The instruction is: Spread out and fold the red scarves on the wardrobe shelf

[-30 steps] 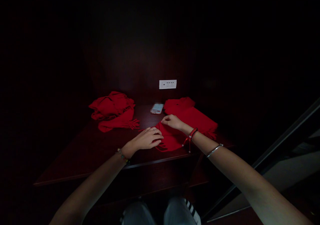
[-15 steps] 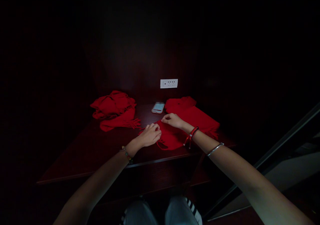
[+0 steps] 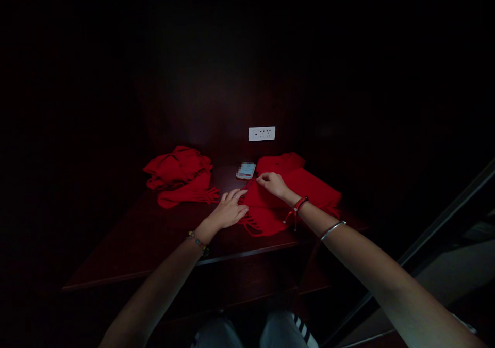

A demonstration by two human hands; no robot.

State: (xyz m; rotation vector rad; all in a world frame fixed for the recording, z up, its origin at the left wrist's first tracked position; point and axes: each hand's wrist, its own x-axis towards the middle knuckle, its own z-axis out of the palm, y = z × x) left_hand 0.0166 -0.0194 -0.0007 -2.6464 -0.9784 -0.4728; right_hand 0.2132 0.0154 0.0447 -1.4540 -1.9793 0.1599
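Observation:
A red fringed scarf [image 3: 266,214] lies on the dark wooden desk in front of me, its tassels toward the left. My right hand [image 3: 274,184] is closed in a pinch at the scarf's far left corner, with the fingertips on its edge. At the fringe, my left hand [image 3: 231,209] rests low with its fingers stretched and the thumb apart, touching or just over the tassels. Farther right, under and behind my right wrist, more red fringed cloth [image 3: 313,185] lies flat and folded.
A crumpled pile of red fringed cloth [image 3: 178,170] sits on the left of the desk [image 3: 127,245]. Behind my hands lies a phone [image 3: 246,170] with a lit screen. A white socket panel [image 3: 262,133] is on the back wall. My knees are below the desk's front edge.
My left hand's curled fingers have spread out along the fringe. My right hand has shifted slightly to the right along the scarf's edge, still pinching. The view has tilted up slightly.

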